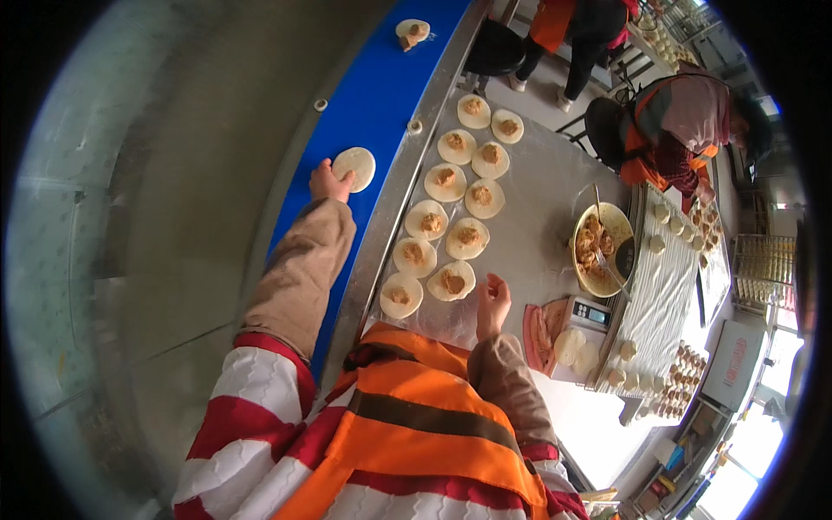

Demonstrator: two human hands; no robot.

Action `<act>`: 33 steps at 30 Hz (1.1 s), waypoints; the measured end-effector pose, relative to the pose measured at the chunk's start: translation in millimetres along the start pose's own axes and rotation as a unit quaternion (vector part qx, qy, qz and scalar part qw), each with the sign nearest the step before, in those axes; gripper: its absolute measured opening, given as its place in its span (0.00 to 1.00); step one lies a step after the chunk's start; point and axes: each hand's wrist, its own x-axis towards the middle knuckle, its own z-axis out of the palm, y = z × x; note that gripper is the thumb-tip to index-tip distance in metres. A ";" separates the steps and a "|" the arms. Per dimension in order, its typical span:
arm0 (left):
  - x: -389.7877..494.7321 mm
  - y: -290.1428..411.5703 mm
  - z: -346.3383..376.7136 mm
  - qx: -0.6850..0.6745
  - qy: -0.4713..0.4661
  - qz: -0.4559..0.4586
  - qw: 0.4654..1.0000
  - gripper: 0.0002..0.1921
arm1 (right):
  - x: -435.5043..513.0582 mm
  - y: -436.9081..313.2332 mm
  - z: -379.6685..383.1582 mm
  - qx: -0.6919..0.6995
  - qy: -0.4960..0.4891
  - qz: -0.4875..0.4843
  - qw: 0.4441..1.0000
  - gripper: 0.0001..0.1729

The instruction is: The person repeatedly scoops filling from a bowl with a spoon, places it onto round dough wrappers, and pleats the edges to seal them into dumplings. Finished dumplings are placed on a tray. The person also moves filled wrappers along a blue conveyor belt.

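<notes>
Over the blue conveyor belt (364, 97), my left hand (330, 182) grips the near-left edge of a plain round dough disc (359, 164), its thumb on top. My right hand (494, 302) hovers at the steel table (543, 169) with fingers loosely curled and nothing visible in them. Just left of it is a dough disc with a dab of brown filling (453, 281). Several more filled discs lie flat in two rows along the belt side of the table, such as one at the far end (474, 111).
Right of the table's middle stands a bowl of filling (601, 250) with utensils in it. Nearer are a digital scale (590, 313), a pinkish cloth (545, 331) and plain discs (569, 346). Another disc with filling (412, 32) is farther up the belt. A co-worker (689, 123) bends over trays at right.
</notes>
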 end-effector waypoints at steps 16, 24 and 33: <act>-250.0 73.8 -56.9 -0.295 -0.504 0.040 0.810 0.20 | -47.7 -45.3 -25.5 0.172 -0.354 0.199 0.898 0.25; -150.0 39.3 -47.5 -0.308 -0.195 -0.013 0.931 0.17 | -60.0 -6.4 -11.7 -0.110 -0.193 -0.043 0.974 0.21; -14.2 5.6 -40.3 -0.195 -0.107 -0.013 0.975 0.33 | 29.9 -135.9 120.0 -0.016 -0.240 -0.171 0.956 0.19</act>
